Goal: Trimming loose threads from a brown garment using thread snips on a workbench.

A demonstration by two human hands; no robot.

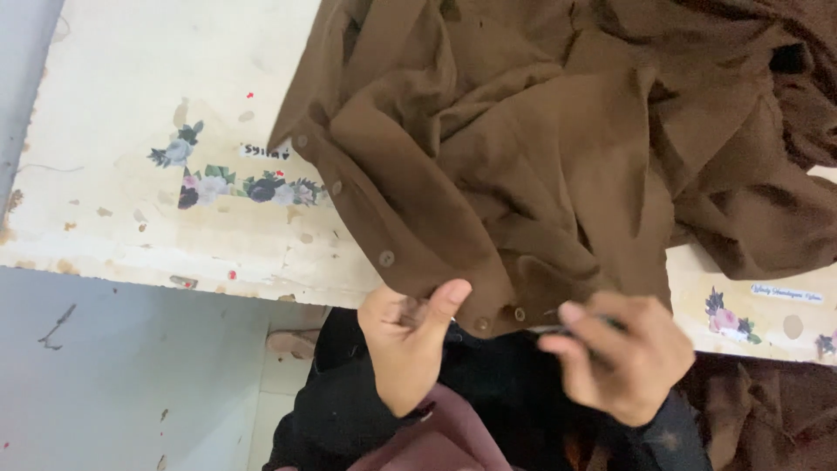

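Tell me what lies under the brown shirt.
Under the brown shirt lies a worn cream table with flower stickers. The left hand pinches the hem near a button; the right hand holds a thin tool. Whatever sits beneath the heaped cloth is hidden.

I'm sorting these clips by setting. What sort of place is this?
Probably a home or small sewing corner, not a factory. A worn cream table with flower stickers bears a brown buttoned garment; the left hand pinches its edge by a button, and the right hand holds a thin tool.

Small white rectangular label (264, 152) above floral stickers (240, 187); another white label (786, 293) at right edge.
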